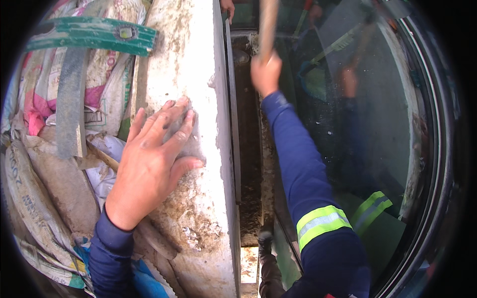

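My left hand (156, 154) lies with its fingers spread on the pale, stained top of a low wall (184, 54). Nothing is held in it. Over the gap to the right of that wall, my right hand (266, 73) grips a light wooden handle (269, 25). The handle is smeared by motion and runs up out of the view, so I cannot tell what tool head it carries. Right beside my right arm stands a dark glass pane (367, 124), which mirrors the arm and its yellow-green reflective band.
A green spirit level (92, 36) rests across stacked used sacks (54, 198) on the left, near a grey flat bar (72, 104). The narrow gap (248, 149) between wall and glass is dirty. Another person's hand (227, 9) shows at the top edge.
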`<state>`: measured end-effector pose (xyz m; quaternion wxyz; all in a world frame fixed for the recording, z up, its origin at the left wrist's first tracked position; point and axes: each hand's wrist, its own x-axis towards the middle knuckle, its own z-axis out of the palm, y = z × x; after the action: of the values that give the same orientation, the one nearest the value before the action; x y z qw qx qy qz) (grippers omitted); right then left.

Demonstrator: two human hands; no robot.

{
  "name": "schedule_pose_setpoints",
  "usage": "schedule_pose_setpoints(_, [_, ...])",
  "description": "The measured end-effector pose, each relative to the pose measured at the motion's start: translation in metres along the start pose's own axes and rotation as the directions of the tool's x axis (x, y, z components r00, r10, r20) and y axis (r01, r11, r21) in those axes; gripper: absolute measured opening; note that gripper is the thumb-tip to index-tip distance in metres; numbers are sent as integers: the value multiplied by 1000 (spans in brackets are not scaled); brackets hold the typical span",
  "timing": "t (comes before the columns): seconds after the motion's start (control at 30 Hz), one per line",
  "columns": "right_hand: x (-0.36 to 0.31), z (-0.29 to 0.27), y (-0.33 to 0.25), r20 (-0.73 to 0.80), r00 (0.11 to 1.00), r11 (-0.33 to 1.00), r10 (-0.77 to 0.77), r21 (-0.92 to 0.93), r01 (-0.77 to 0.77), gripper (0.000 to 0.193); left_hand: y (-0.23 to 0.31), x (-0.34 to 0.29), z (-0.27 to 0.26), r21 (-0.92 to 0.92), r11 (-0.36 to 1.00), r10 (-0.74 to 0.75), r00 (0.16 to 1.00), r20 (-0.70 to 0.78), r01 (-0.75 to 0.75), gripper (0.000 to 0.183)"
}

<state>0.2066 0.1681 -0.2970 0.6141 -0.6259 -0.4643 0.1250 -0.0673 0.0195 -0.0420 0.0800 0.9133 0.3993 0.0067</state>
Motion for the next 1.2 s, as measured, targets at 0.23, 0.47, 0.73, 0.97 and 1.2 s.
schedule_pose_setpoints(0.23, [-27,-8,-57,264,942,969,206,-187,-159,23,-3,-5,1,22,1000,-7,1000,-25,8,65])
schedule_pose_setpoints(0.47, [-118,-119,-166,158,976,975,148,141,-170,17,-8,-9,12,-23,1000,15,993,-116,-17,62])
schedule_pose_setpoints(0.73, [-196,-172,-310,355,917,983,183,-42,-180,27,-15,-5,-36,-972,142,123,978,-171,-188,106])
schedule_pose_setpoints(0.97, [-75,-101,-363,593,616,854,-518,310,418,42,-26,-33,-117,-869,-194,-537,791,-294,-455,37])
schedule_pose_setpoints(1.2, [51,167,-430,416,645,734,-641,86,674,80,-45,-80,-178,-780,47,-584,616,-528,-624,31])
